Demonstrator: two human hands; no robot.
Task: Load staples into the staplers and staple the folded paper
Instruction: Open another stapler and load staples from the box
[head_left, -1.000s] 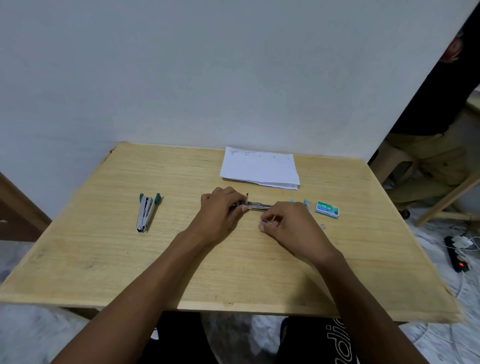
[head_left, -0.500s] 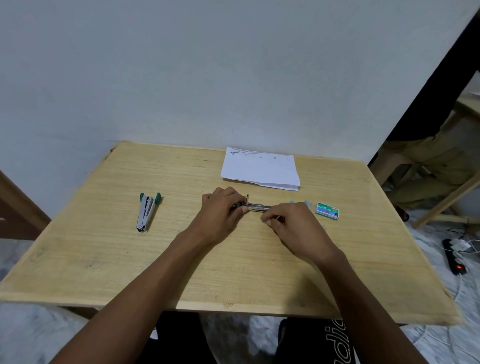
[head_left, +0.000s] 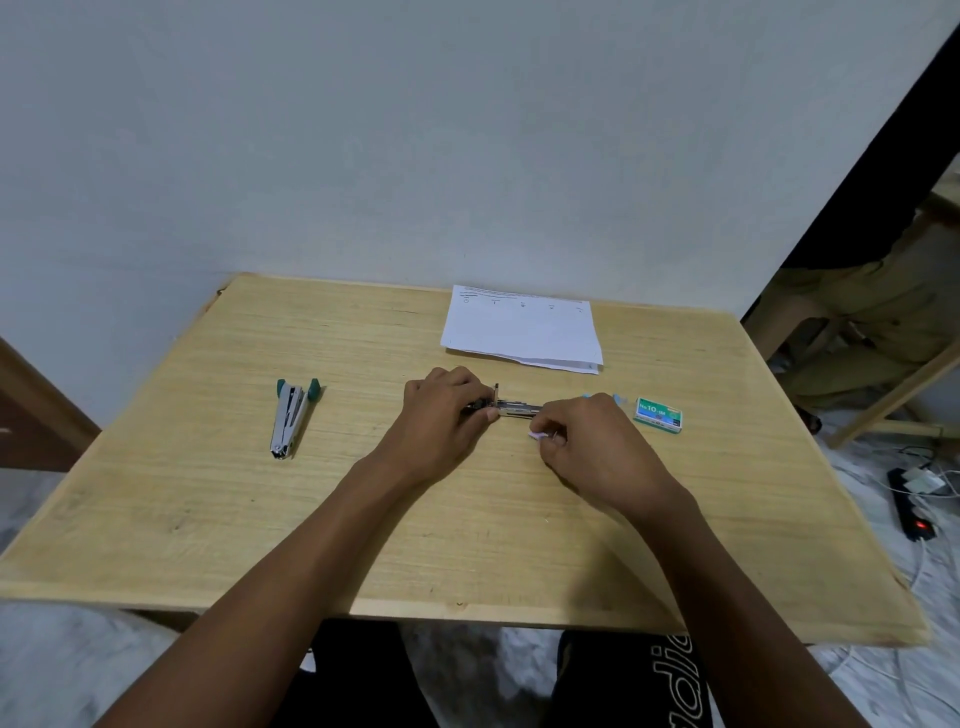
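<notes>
Loading is in hand: the left hand (head_left: 441, 410) grips the open stapler (head_left: 519, 409) mid-table (head_left: 208, 493), and the right hand (head_left: 587, 441) pinches a staple strip (head_left: 537, 435) at its 5 o'clock. Next, the strip likely needs aligning with the channel. Paper (head_left: 522, 330) lies at 12 o'clock.

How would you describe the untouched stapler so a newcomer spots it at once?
On the wooden table, look left of the left hand. The untouched stapler lies alone there: silver, green tips, splayed open, while the other stapler is held.
</notes>
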